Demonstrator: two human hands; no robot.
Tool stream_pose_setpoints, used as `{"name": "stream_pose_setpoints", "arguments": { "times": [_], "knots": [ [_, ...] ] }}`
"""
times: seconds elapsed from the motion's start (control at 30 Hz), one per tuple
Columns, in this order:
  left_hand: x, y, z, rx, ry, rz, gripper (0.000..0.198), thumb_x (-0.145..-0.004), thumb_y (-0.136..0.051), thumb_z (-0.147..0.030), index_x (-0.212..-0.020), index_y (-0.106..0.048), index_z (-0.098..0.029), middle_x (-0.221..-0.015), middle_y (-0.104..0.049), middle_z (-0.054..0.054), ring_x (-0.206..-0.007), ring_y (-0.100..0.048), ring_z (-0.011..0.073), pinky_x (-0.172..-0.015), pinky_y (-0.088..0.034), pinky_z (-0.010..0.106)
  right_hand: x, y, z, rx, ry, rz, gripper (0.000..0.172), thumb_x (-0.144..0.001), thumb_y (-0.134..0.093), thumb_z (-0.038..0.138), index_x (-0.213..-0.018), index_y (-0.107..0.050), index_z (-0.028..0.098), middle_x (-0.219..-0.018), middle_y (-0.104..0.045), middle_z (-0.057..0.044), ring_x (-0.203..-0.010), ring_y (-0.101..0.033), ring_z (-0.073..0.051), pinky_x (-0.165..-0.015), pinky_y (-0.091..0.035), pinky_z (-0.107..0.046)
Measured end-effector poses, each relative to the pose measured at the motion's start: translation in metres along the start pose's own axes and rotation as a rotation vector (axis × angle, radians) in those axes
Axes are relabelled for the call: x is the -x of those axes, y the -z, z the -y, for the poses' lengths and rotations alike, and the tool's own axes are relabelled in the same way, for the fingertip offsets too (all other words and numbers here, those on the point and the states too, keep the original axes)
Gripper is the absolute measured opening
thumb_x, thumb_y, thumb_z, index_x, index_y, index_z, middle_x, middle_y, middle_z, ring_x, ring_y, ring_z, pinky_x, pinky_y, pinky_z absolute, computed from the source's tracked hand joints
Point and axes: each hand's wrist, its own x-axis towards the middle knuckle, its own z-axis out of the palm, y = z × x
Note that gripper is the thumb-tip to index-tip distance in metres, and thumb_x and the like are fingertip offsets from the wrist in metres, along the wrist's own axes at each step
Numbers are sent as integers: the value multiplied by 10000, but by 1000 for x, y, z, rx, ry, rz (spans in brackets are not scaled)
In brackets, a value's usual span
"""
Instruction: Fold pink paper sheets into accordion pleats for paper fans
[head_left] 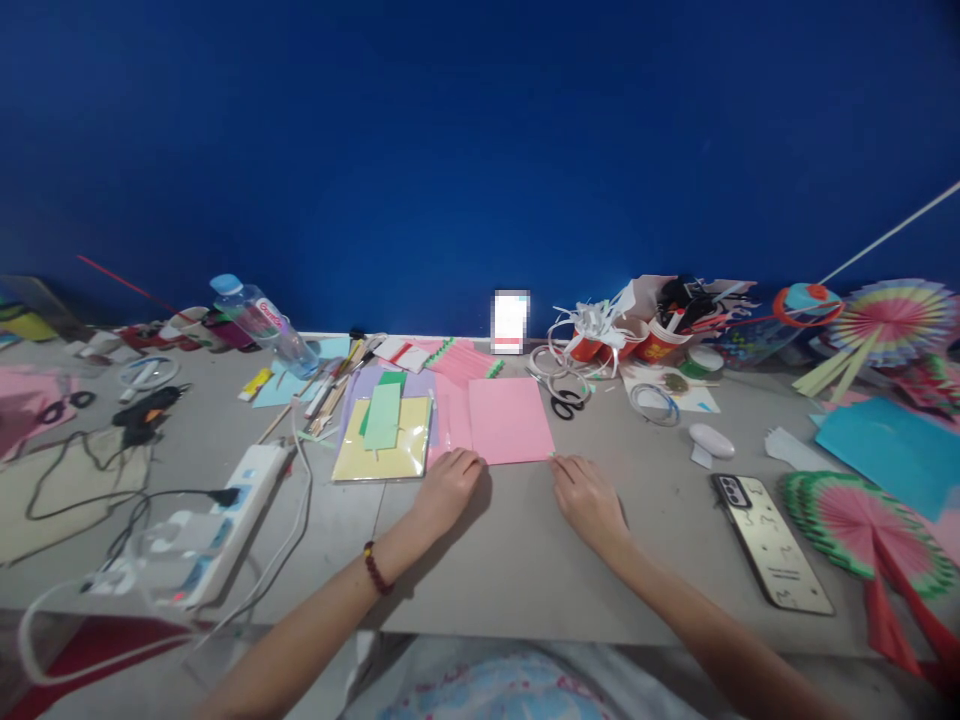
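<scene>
A square sheet of pink paper point(511, 420) lies flat on the grey table in front of me. My left hand point(448, 490) has its fingers closed at the near left corner of that sheet. At the near right corner, the fingertips of my right hand point(589, 498) are pinched together on the edge. Left of the sheet sits a clear pack of yellow paper point(412, 440), with green paper strips point(383, 415) on top. Behind it, a pink folded piece with green trim point(469, 360) lies near the wall. Black-handled scissors point(568, 404) rest beyond the sheet's right side.
A white power strip point(236, 525) with cables lies at left, near a glue gun point(150, 412). A plastic bottle point(266, 325) leans behind. At right are a phone point(776, 545), a pink-green paper fan point(862, 530), blue paper point(892, 450) and red cups point(660, 343) of tools.
</scene>
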Motion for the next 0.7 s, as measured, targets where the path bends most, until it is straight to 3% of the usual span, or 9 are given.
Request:
{"name": "stream_pose_setpoints", "arguments": {
  "times": [0.2,0.43,0.6,0.7],
  "knots": [
    [-9,1,11,37,18,71,136,-924,-495,-115,-899,-616,-173,-867,-647,44,-846,-594,189,-725,-463,324,1,-2,0,-25,-17,-8,284,-840,-472,30,-1033,-661,119,-945,-695,-109,-890,-590,-230,-775,-454,-355],
    [-5,-5,13,6,-31,72,151,-905,-479,-77,-904,-597,-170,-876,-640,63,-835,-584,206,-720,-453,344,0,-1,-1,-55,-17,-14,293,-837,-471,34,-1045,-654,129,-944,-694,-114,-892,-591,-241,-768,-461,-367],
    [-5,-5,10,-2,-52,50,164,-874,-490,-43,-928,-576,-171,-917,-649,75,-867,-603,220,-737,-447,352,1,-1,0,-60,-25,-15,300,-841,-456,35,-1046,-652,135,-947,-696,-116,-889,-592,-239,-773,-463,-366],
    [-10,-2,7,38,-12,-27,195,-848,-498,-30,-959,-573,-173,-961,-666,72,-906,-614,213,-776,-449,344,0,-1,0,-81,-38,-33,296,-850,-449,46,-1046,-653,132,-945,-700,-111,-881,-596,-232,-774,-465,-355]
  ]
}}
